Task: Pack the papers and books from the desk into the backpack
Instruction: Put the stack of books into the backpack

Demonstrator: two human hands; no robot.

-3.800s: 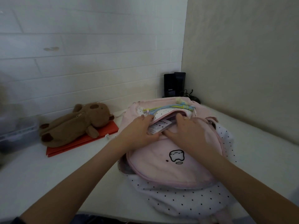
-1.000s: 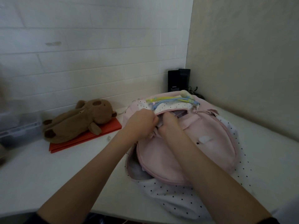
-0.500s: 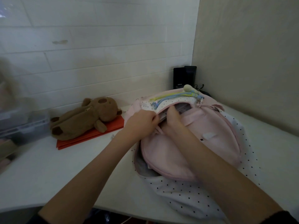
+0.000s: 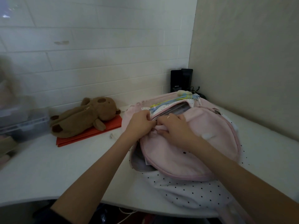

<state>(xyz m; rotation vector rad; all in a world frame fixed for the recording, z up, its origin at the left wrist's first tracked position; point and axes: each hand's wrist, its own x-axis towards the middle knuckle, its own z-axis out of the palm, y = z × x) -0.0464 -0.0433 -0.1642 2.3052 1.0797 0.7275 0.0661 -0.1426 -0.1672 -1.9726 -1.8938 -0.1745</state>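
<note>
While the head view shows the pink backpack point(image 4: 186, 151) lying on the white worktop point(image 4: 56, 167) with papers and books point(image 4: 175, 110) already tucked into its open top pocket, the left hand point(image 4: 140, 122) has its grip pinched on the pocket's edge and the right hand point(image 4: 175, 128) curls its fingers on the fabric just beside it, apparently by the zip. Most of the packing looks done, I judge, yet an orange folder point(image 4: 90, 133) under a brown plush toy point(image 4: 84, 118) remains out, well apart from the bag, and the opening is not yet closed.
</note>
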